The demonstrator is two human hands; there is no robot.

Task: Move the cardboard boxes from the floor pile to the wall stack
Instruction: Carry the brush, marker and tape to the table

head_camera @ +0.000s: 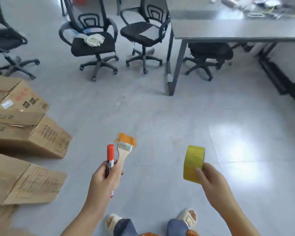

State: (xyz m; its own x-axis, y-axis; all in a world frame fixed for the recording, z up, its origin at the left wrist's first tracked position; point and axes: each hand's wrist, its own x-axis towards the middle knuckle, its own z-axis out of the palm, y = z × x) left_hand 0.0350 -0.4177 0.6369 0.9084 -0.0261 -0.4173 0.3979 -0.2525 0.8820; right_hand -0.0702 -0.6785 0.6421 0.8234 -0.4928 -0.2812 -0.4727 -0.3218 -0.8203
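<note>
Boxes lie piled on the floor at the left, their flaps closed, so their contents cannot be seen. The left hand grips a red marker and a brush together. The right hand pinches a yellow tape roll. Chairs and a table stand beyond.

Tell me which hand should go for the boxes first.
Left, probably. The boxes lie on the left hand's side, but it holds a marker and brush. The right hand, farther off, holds tape. Both must unload first.
</note>
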